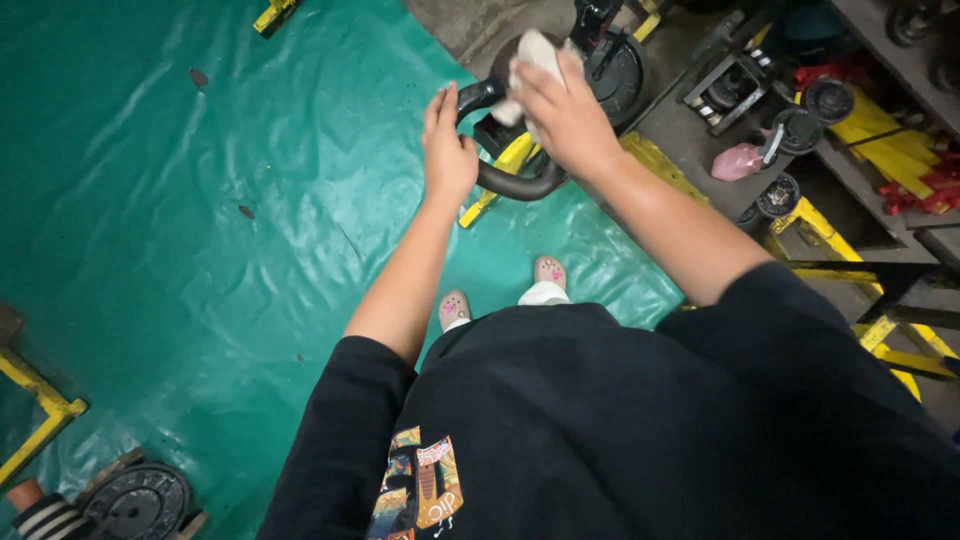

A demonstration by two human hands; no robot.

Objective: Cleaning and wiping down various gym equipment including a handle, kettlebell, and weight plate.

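A black curved metal handle bar point(515, 183) of a gym machine rises in front of me. My left hand point(447, 150) is closed around its left end. My right hand point(562, 112) presses a white cloth point(533, 62) against the upper part of the bar. Below the bar I see a yellow frame piece point(500, 172) and my two feet in pink clogs point(500, 293) on the green floor mat point(200, 200).
A black weight plate point(618, 75) sits just behind the bar. Yellow and black machine frames point(850, 240), small dumbbells point(795, 130) and a pink bottle point(738, 161) crowd the right side. Another weight plate point(138, 500) and a yellow frame point(40, 410) lie at the lower left.
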